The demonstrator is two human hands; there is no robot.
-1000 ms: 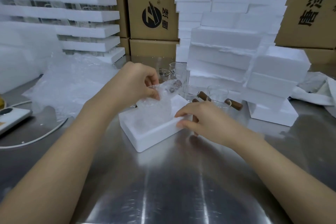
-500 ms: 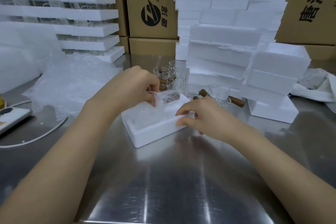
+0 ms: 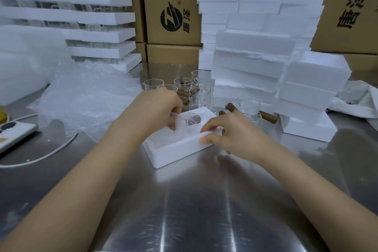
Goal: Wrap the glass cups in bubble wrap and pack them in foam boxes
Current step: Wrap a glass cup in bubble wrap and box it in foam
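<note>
Nearest the camera, a bare steel worktop (image 3: pixel 184 210) with both forearms reaching forward over it.

Right hand (image 3: pixel 231 131): fingers (image 3: pixel 210 128) curled over the near right rim of an open white foam box (image 3: pixel 176 153), thumb against its outer wall. The hand grips the box.

Left hand (image 3: pixel 155 108): fingers (image 3: pixel 173 118) bent downward into the box, pinching the bubble wrap of the wrapped cup (image 3: pixel 184 127). The fingertips are partly hidden by the wrap.

Task item: the wrapped cup lies inside the foam box, towards its far end. A brown handle end shows through the wrap near the far right corner. The box stands on the worktop, set at an angle to the viewer.

Left of the box: a white device (image 3: pixel 14 133) with dark round spots at the worktop edge, and a white cable (image 3: pixel 51 151) curving past it.

Just behind the box: unwrapped glass cups (image 3: pixel 248 106) with brown wooden handles, some upright in a cluster beyond the left hand, others near the right hand.

Left middle ground: a loose heap of bubble wrap sheets (image 3: pixel 86 96) on the worktop.

Right middle ground: an uneven stack of foam boxes (image 3: pixel 251 63), with a crumpled white cloth or bag (image 3: pixel 356 100) beside it; which, cannot be told.

Left rear: layered foam trays (image 3: pixel 98 16) with glassware between the layers.

Rear: brown cardboard cartons (image 3: pixel 171 6) printed with a black logo and characters.
</note>
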